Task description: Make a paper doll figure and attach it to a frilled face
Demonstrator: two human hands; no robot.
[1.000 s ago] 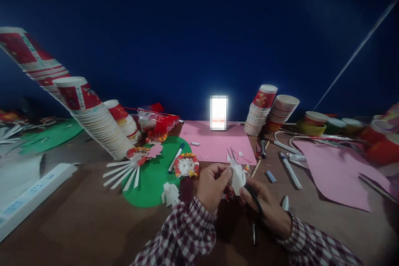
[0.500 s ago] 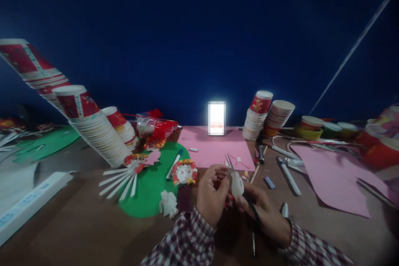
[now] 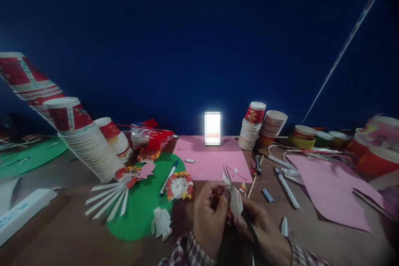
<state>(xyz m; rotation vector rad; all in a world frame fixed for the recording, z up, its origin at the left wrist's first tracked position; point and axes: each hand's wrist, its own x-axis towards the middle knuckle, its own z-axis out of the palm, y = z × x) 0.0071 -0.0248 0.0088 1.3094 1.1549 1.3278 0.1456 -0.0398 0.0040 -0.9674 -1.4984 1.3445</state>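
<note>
l hand (image 3: 209,217) clamped on white cutout (image 3: 236,204), r hand (image 3: 265,228) on blk-handled scissors (image 3: 249,225); both nearside of scrap-strewn pink sheet (image 3: 215,164).

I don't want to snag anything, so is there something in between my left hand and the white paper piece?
Nothing visible stands between them: the left hand pinches the left edge of the white paper piece. The black-handled scissors in the right hand are close by, blades pointing away from the body.
</note>
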